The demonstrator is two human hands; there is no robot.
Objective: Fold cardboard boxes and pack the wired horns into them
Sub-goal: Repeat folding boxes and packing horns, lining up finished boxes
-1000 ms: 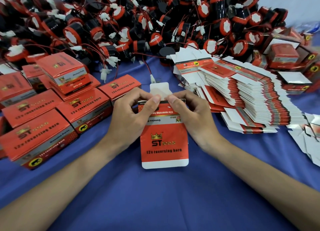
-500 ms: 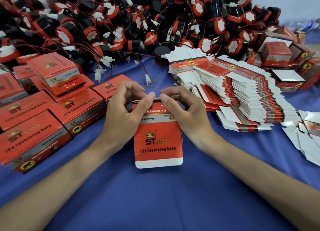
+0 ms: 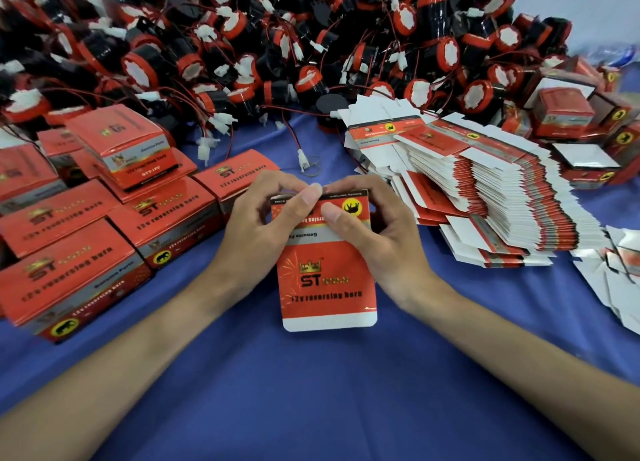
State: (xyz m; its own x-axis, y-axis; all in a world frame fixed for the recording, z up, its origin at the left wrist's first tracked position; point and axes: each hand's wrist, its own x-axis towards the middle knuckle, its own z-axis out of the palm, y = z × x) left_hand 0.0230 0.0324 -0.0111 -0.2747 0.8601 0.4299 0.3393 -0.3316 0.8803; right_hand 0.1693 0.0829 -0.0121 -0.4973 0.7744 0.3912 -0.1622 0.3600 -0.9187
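A red and white cardboard box (image 3: 327, 280) printed "12V reversing horn" stands partly folded on the blue cloth in front of me. My left hand (image 3: 263, 232) grips its upper left side, thumb pressed on the folded top panel. My right hand (image 3: 374, 239) grips the upper right side, thumb on the same panel. A big heap of black and red wired horns (image 3: 277, 45) with white plugs fills the back of the table. None of the horns is in my hands.
Several closed red boxes (image 3: 104, 218) are stacked at the left. A fanned pile of flat box blanks (image 3: 485, 190) lies at the right, with more folded boxes (image 3: 568, 114) behind it and loose white blanks (image 3: 620, 273) at the far right. Blue cloth (image 3: 311, 391) lies bare near me.
The white top flap that stuck up has been folded down into the box. The upper panel with the yellow logo now faces me, and both thumbs press on it.
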